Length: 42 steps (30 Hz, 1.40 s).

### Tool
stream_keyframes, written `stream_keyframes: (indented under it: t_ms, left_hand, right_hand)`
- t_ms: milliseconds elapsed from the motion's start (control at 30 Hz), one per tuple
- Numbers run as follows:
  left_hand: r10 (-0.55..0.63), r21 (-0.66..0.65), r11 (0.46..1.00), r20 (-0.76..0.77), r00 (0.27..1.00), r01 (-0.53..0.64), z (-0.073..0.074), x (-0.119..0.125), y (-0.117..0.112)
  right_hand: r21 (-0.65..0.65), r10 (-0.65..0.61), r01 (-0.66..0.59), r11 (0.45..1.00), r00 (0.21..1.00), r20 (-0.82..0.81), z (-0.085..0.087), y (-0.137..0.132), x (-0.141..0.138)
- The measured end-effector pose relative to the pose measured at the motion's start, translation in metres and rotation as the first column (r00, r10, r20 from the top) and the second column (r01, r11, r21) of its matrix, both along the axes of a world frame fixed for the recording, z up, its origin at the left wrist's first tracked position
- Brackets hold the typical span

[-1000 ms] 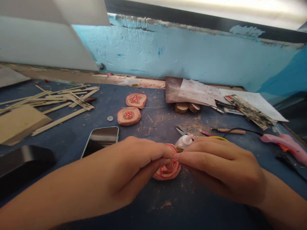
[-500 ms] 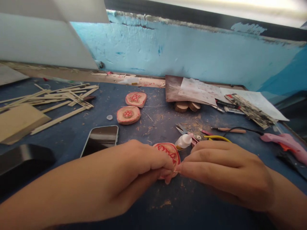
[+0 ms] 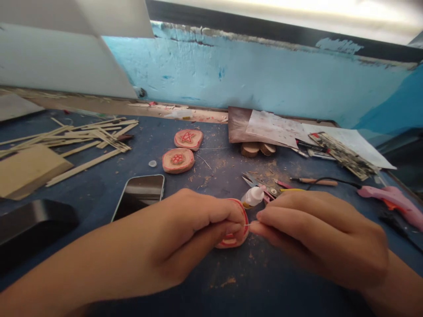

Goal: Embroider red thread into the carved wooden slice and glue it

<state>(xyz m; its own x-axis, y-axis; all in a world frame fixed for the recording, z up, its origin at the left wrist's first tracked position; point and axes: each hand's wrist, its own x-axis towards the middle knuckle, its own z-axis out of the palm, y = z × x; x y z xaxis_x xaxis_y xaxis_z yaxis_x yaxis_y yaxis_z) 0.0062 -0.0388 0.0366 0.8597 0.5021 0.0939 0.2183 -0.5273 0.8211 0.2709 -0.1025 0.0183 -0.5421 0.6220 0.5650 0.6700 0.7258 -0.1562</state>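
Note:
My left hand (image 3: 194, 229) is closed around a round wooden slice with red painted lines (image 3: 236, 233), holding it just above the blue table (image 3: 231, 281). My right hand (image 3: 317, 237) is pinched at the slice's right edge, fingertips pulling a thin pale thread (image 3: 250, 224) that runs between the two hands. A small white glue bottle (image 3: 253, 196) lies just behind the slice, with small scissors (image 3: 253, 180) beside it.
Two more painted wooden slices (image 3: 178, 160) (image 3: 188, 138) lie further back, a phone (image 3: 139, 193) at the left, wooden sticks (image 3: 82, 136) and a tan block (image 3: 26, 169) far left. Papers (image 3: 274, 125), a thin tool (image 3: 313, 181) and a pink glue gun (image 3: 391, 198) sit on the right.
The slice was tilted up to face me half a second ago and is now lowered and partly hidden by my left fingers. My right fingers have drawn slightly right, showing the thread.

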Motion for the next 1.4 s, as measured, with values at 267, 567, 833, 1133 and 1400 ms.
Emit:
stream_keyframes:
  t_ms: [267, 567, 833, 1133, 1400]
  left_hand:
    - [-0.005, -0.049, 0.999, 0.005, 1.000, 0.005, 0.000, -0.004, 0.000]
    - [0.027, -0.086, 0.996, -0.016, 1.000, -0.028, 0.004, -0.006, 0.003]
    - [-0.029, -0.099, 0.995, -0.007, 1.000, 0.029, 0.001, -0.009, 0.003]
    - [-0.105, -0.117, 0.988, -0.006, 0.994, 0.104, 0.002, -0.006, 0.007]
    - [-0.171, -0.158, 0.972, 0.018, 0.985, 0.171, 0.003, -0.010, 0.003]
  right_hand:
    - [0.008, -0.009, 0.009, 1.000, 1.000, -0.006, 0.003, -0.017, -0.001]
    - [0.022, -0.097, 0.100, 0.995, 0.990, -0.099, 0.016, -0.007, 0.011]
    - [-0.149, 0.199, -0.213, 0.966, 0.975, -0.099, 0.019, 0.007, 0.011]
    - [-0.284, 0.278, -0.383, 0.879, 0.895, -0.349, 0.012, 0.008, 0.003]
    - [-0.309, 0.360, -0.458, 0.833, 0.874, -0.326, 0.015, 0.009, 0.008]
